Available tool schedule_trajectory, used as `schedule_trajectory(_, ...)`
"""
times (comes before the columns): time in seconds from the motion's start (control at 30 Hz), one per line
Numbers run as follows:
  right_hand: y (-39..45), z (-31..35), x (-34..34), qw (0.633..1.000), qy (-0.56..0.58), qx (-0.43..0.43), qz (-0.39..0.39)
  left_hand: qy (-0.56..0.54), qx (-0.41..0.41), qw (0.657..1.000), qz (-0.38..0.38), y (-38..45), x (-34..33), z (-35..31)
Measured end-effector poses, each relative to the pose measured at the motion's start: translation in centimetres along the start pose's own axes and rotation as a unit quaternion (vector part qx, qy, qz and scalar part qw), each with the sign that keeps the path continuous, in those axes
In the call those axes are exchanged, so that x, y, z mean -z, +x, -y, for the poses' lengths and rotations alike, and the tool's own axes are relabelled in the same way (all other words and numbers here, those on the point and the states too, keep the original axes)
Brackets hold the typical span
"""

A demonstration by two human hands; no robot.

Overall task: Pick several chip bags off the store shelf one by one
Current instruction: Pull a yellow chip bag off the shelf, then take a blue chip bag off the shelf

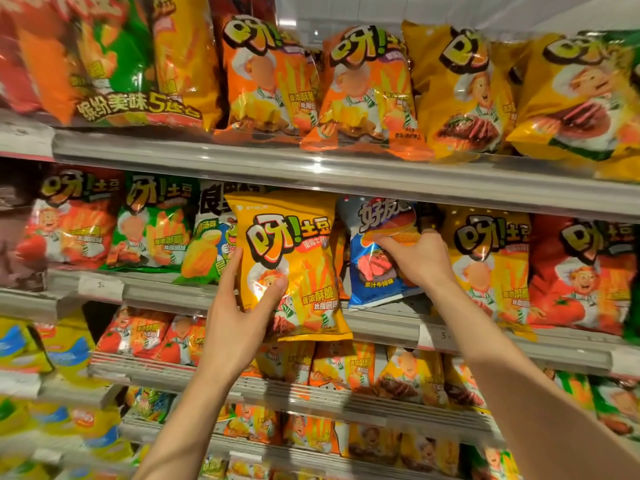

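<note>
Left hand (242, 306) grips yellow bag (294, 268), already off the shelf (381, 329); one-handed hold, could slip. Right hand (415, 258) pinches blue bag (377, 268), still on the shelf; pulling may drag neighbouring bags (491, 268) off.

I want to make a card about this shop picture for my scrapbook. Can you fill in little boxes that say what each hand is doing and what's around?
place: store shelves full of snack bags
left hand: holds a yellow chip bag in front of the shelf, thumb on its front
right hand: reaches to the middle shelf, fingers on a blue bag
blue bag: still on the shelf, leaning
right of blue bag: another yellow bag, then a red bag
left of held bag: green bag on the shelf
</note>
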State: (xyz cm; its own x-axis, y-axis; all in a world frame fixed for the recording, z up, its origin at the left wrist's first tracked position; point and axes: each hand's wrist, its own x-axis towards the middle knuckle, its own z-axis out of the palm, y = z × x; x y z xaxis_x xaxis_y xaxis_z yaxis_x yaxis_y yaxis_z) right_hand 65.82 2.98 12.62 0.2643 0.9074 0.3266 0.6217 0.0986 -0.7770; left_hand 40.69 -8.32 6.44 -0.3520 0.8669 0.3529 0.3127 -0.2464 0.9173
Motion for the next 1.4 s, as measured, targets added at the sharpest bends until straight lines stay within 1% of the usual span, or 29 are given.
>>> schedule_trajectory(0.17,0.2,1.7,0.8,1.0,-0.002,-0.009,-0.026,0.005,0.0,1.0,-0.004,-0.1,0.5,0.2)
schedule_trajectory(0.27,0.3,2.3,1.9,0.999,-0.015,-0.029,-0.019,0.009,0.003,1.0,-0.001,-0.4,0.4,0.2)
schedule_trajectory(0.37,-0.6,1.7,3.0,0.999,-0.029,-0.026,-0.011,0.004,0.005,1.0,0.001,-0.5,0.1,0.2)
schedule_trajectory(0.47,-1.9,0.1,4.4,0.999,-0.036,-0.031,-0.021,0.001,-0.003,1.0,0.008,-0.4,-1.0,0.1)
schedule_trajectory(0.6,-3.3,-3.4,7.6,0.998,-0.003,-0.052,-0.025,-0.003,-0.017,0.999,0.045,-0.6,-3.9,-0.6)
schedule_trajectory(0.83,-6.0,-7.7,13.2,0.992,0.024,-0.082,-0.091,0.042,-0.074,0.993,0.084,1.3,-10.3,-2.5)
schedule_trajectory(0.93,-6.7,-9.2,14.5,0.99,0.031,-0.094,-0.104,0.067,-0.083,0.989,0.099,2.6,-12.8,-3.1)
schedule_trajectory(1.03,-7.4,-10.1,14.9,0.99,0.029,-0.098,-0.099,0.074,-0.09,0.987,0.107,3.9,-14.7,-3.0)
schedule_trajectory(1.1,-7.6,-10.6,14.9,0.99,0.023,-0.101,-0.096,0.111,-0.101,0.982,0.111,4.4,-15.6,-3.0)
schedule_trajectory(1.27,-7.5,-11.5,14.7,0.989,0.064,-0.117,-0.065,0.175,-0.095,0.966,0.165,4.7,-17.1,-1.7)
schedule_trajectory(1.4,-7.4,-12.1,14.4,0.986,0.087,-0.134,-0.054,0.202,-0.104,0.965,0.131,4.2,-17.2,-1.3)
